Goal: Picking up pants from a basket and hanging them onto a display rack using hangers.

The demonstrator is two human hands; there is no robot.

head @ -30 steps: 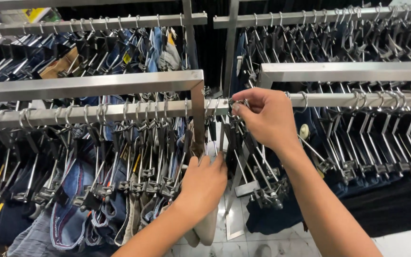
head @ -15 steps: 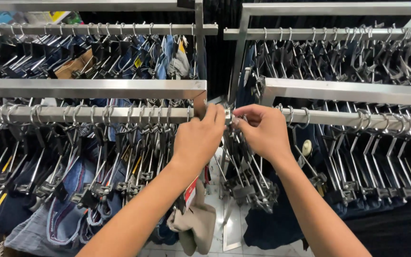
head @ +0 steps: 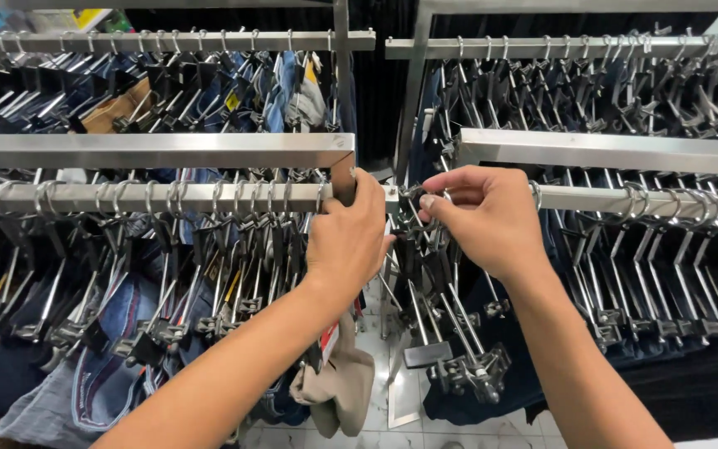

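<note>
Head view caught the left hand (head: 349, 241) clamped on the rail (head: 126, 198) to steady it, while, at three o'clock, the right hand (head: 484, 218) pinched a hanger hook (head: 413, 198).

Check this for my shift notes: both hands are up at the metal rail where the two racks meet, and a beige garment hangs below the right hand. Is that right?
Not quite. The head view shows the beige garment below the left hand, not the right hand. Both hands are up at the metal rail where the racks meet.
</note>
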